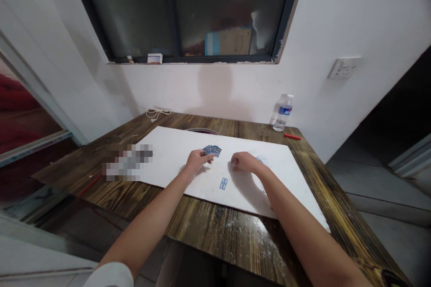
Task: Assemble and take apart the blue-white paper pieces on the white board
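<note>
My left hand (pixel 198 161) is closed on a fan of small blue-patterned cards (pixel 213 150), held above a white board (pixel 175 143). To its right, my right hand (pixel 244 162) hovers over the same board with its fingers curled together; whatever they may hold is hidden. A blue-and-white card (pixel 223 183) lies flat on the board between my forearms, nearer the front edge. Just behind my right wrist, another blue-marked piece (pixel 259 159) shows in part, mostly covered by the arm.
The board lies on a dark wooden table (pixel 215 224). At the back right stand a water bottle (pixel 283 113) and a red pen-like stick (pixel 292 136). A white cord (pixel 158 112) lies at the back left. A window (pixel 175 13) is in the wall behind.
</note>
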`<action>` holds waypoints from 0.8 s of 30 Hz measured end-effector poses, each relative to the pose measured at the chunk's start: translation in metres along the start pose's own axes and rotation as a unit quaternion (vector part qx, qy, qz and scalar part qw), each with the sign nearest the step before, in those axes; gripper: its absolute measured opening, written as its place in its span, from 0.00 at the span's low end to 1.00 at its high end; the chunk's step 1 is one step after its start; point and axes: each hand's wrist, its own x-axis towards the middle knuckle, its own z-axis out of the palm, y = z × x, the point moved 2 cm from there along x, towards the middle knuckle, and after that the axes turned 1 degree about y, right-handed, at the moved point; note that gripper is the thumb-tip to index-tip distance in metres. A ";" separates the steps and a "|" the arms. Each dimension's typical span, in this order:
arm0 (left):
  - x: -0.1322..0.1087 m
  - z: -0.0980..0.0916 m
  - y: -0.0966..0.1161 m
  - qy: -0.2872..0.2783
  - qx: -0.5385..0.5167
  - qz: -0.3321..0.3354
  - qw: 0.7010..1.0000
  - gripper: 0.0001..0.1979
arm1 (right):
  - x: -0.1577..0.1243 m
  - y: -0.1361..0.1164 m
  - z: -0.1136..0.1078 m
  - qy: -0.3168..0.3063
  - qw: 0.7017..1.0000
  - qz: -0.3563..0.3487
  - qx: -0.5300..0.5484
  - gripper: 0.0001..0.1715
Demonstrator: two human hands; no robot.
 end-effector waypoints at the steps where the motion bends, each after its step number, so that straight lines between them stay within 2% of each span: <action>1: 0.000 0.000 0.000 -0.001 -0.002 -0.001 1.000 0.19 | 0.000 0.001 -0.001 0.003 1.000 0.005 0.005 0.14; 3: 0.000 0.000 -0.001 -0.003 -0.006 -0.002 1.000 0.19 | 0.001 0.003 -0.004 0.008 1.000 0.005 0.012 0.08; 7: -0.001 0.000 -0.001 -0.006 -0.008 0.000 1.000 0.19 | 0.000 0.004 -0.011 0.038 0.998 -0.021 0.043 0.06; 10: -0.002 0.000 0.002 -0.004 -0.011 0.000 1.000 0.19 | -0.001 0.001 -0.017 0.065 0.987 -0.009 0.146 0.05; 14: -0.003 0.000 0.004 -0.002 -0.006 -0.006 1.000 0.19 | -0.003 -0.007 -0.022 0.067 0.934 -0.004 0.352 0.13; 18: -0.003 0.001 0.004 -0.006 -0.001 0.000 1.000 0.20 | -0.005 -0.020 -0.021 0.051 0.888 -0.037 0.456 0.22; 21: -0.003 0.002 0.004 -0.013 0.007 0.002 1.000 0.20 | -0.005 -0.028 -0.018 0.064 0.876 -0.039 0.477 0.23; 24: -0.004 0.003 0.005 -0.021 0.010 0.003 1.000 0.20 | -0.004 -0.032 -0.013 0.088 0.883 -0.033 0.459 0.23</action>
